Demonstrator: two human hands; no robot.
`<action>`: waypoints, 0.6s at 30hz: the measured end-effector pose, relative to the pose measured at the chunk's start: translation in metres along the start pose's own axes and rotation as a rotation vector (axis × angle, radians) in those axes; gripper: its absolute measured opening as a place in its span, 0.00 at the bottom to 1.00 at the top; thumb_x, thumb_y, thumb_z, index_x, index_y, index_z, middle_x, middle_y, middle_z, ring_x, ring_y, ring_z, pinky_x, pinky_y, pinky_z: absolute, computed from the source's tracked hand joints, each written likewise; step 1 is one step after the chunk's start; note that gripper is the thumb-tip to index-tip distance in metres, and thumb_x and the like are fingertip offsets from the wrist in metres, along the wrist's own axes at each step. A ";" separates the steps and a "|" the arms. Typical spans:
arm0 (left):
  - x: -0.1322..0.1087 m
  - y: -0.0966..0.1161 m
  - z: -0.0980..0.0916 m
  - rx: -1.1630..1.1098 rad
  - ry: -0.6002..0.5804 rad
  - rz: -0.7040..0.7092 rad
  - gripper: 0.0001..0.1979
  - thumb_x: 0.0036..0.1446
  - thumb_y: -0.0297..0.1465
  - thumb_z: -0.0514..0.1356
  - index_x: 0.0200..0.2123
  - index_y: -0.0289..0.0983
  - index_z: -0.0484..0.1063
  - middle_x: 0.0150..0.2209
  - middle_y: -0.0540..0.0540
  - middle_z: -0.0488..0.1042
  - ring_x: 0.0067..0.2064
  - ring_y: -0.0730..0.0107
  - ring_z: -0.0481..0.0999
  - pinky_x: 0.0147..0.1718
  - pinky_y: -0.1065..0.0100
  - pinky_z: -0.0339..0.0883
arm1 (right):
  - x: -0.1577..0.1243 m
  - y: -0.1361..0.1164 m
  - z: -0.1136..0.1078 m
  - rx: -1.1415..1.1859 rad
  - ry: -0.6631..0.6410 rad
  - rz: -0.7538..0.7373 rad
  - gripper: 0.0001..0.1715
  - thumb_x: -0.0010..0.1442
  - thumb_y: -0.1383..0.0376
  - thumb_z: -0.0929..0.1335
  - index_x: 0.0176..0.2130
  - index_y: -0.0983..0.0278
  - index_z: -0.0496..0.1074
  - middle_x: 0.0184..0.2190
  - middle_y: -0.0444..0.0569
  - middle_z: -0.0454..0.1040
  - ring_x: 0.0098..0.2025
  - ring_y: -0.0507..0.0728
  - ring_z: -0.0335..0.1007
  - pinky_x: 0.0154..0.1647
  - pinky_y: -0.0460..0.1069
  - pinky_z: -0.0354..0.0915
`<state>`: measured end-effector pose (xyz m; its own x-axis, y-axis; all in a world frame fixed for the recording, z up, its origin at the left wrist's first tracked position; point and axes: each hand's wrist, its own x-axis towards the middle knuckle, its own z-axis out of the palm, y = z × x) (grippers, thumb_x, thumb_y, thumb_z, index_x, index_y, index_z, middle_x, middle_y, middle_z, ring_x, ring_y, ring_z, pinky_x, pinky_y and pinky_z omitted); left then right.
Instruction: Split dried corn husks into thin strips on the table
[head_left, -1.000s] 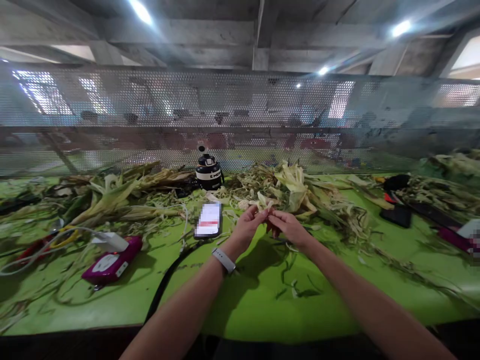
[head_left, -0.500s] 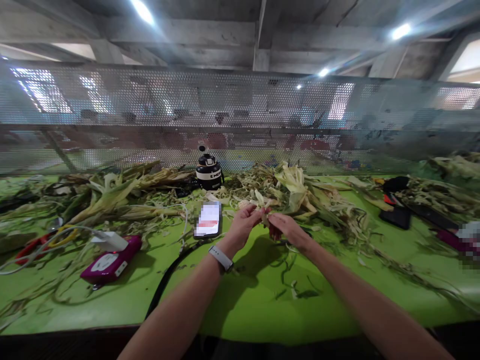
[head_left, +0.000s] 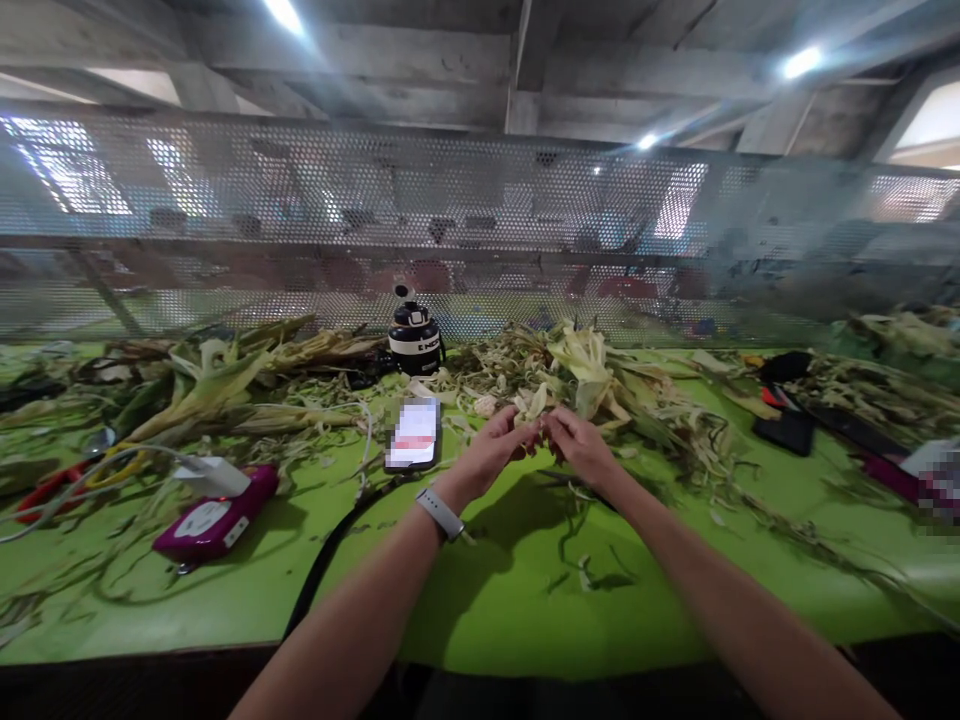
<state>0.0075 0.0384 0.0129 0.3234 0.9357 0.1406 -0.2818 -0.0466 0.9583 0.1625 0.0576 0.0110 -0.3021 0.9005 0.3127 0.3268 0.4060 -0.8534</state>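
Above the green table [head_left: 480, 620], both hands meet in front of a heap of dried corn husks [head_left: 589, 365]. My left hand [head_left: 491, 455], with a grey watch band [head_left: 441, 512] at the wrist, is closed on a pale strip of corn husk [head_left: 533, 402] that sticks up between the hands. My right hand [head_left: 581, 447] pinches the same husk at its lower end, fingertips touching the left ones. The lower part of the strip is hidden by the fingers. A pale braided-looking piece [head_left: 486, 404] lies just behind the left hand.
A phone [head_left: 414, 435] lies left of the hands, with a black bottle [head_left: 415, 340] behind it. Further left are a purple power strip [head_left: 217, 515] with a white charger, and orange-handled scissors [head_left: 60, 488]. A dark phone [head_left: 784, 432] lies right. A perforated screen [head_left: 480, 220] stands behind.
My right hand has turned and drawn up level with the left, fingertips closer together. The husk strip stands up more plainly between them. The whole view has shifted slightly.
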 end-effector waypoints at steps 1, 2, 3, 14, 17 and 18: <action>0.001 -0.001 0.000 0.016 0.009 0.015 0.16 0.44 0.39 0.65 0.32 0.36 0.64 0.22 0.56 0.64 0.22 0.82 0.62 0.22 0.77 0.53 | -0.001 0.002 0.002 -0.024 -0.009 -0.028 0.21 0.58 0.48 0.60 0.26 0.62 0.60 0.17 0.39 0.59 0.18 0.49 0.56 0.19 0.45 0.55; 0.002 -0.002 -0.001 0.037 0.018 0.024 0.16 0.44 0.39 0.65 0.31 0.36 0.63 0.21 0.57 0.62 0.21 0.83 0.59 0.21 0.77 0.51 | -0.001 0.003 0.004 -0.043 -0.011 -0.049 0.21 0.58 0.49 0.59 0.26 0.62 0.60 0.17 0.39 0.58 0.18 0.49 0.55 0.20 0.45 0.55; 0.003 -0.002 -0.002 0.063 0.032 0.033 0.16 0.45 0.40 0.64 0.31 0.36 0.63 0.20 0.57 0.61 0.20 0.83 0.56 0.20 0.76 0.49 | -0.001 0.004 0.005 -0.062 -0.005 -0.065 0.21 0.59 0.50 0.59 0.25 0.62 0.59 0.17 0.39 0.57 0.19 0.49 0.54 0.20 0.45 0.54; 0.005 0.001 -0.013 0.336 -0.024 0.069 0.16 0.46 0.43 0.62 0.28 0.35 0.68 0.21 0.55 0.61 0.24 0.78 0.56 0.23 0.73 0.49 | -0.001 -0.004 -0.009 -0.255 0.289 -0.208 0.11 0.58 0.61 0.61 0.30 0.63 0.68 0.31 0.49 0.70 0.36 0.56 0.65 0.40 0.51 0.61; 0.003 -0.001 -0.008 0.365 -0.187 0.018 0.15 0.45 0.40 0.63 0.31 0.35 0.71 0.24 0.52 0.65 0.26 0.76 0.59 0.26 0.72 0.52 | 0.002 -0.003 -0.010 -0.264 0.240 -0.293 0.12 0.57 0.60 0.64 0.34 0.63 0.73 0.41 0.53 0.72 0.47 0.59 0.63 0.52 0.56 0.56; 0.002 -0.002 -0.007 0.353 -0.224 0.010 0.15 0.45 0.39 0.63 0.32 0.35 0.71 0.25 0.52 0.66 0.27 0.76 0.60 0.26 0.72 0.52 | 0.003 -0.002 -0.008 -0.233 0.176 -0.275 0.12 0.56 0.59 0.65 0.33 0.62 0.74 0.41 0.53 0.73 0.47 0.59 0.64 0.53 0.57 0.56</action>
<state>0.0026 0.0422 0.0097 0.5221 0.8370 0.1639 0.0285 -0.2091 0.9775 0.1684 0.0608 0.0167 -0.2549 0.7580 0.6003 0.4557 0.6417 -0.6168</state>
